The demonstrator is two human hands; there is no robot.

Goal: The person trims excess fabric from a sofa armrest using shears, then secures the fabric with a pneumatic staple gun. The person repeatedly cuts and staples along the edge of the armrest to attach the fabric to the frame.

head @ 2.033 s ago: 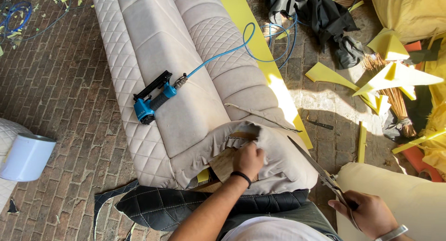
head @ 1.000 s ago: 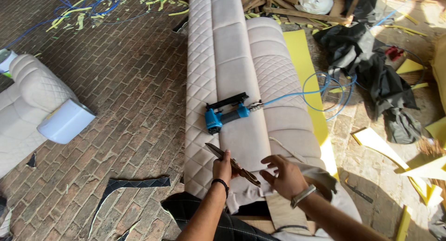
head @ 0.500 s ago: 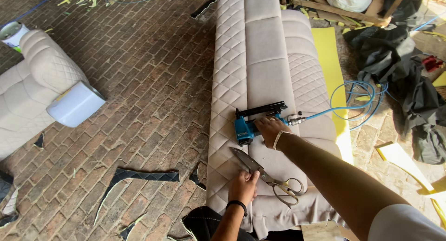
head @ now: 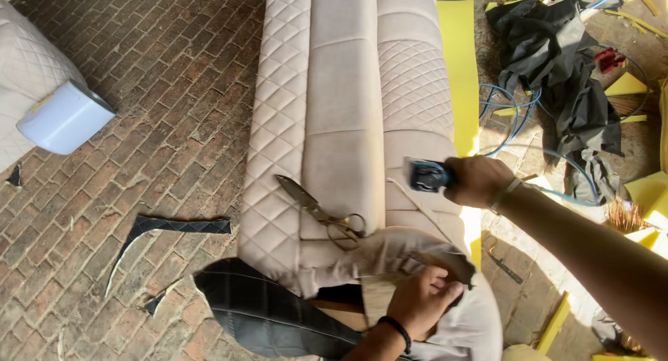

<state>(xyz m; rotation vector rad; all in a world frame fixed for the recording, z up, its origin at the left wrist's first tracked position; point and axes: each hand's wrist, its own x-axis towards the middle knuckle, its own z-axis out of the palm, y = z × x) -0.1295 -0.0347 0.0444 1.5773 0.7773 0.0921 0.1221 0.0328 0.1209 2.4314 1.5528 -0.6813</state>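
Note:
My right hand (head: 479, 181) grips a blue and black staple gun (head: 424, 174) above the right side of a long beige quilted sofa piece (head: 344, 90) lying on the ground. A blue air hose (head: 518, 114) trails from the gun to the right. My left hand (head: 423, 300), with a black wristband, presses loose beige fabric (head: 390, 253) down at the near end of the piece, by a bare wooden board (head: 381, 297). A pair of scissors (head: 320, 209) lies shut on the upholstery, left of the gun.
Brick paving (head: 160, 124) spreads to the left, with dark fabric scraps (head: 177, 227). A white roll (head: 64, 116) rests on a quilted piece at far left. Yellow foam (head: 458, 62), black cloth (head: 557, 69) and offcuts lie to the right. Dark quilted fabric (head: 271, 316) sits near me.
My right hand has lifted the staple gun off the upholstery and brought it right and nearer. My left hand let go of the scissors, which now lie on the sofa, and took the fabric.

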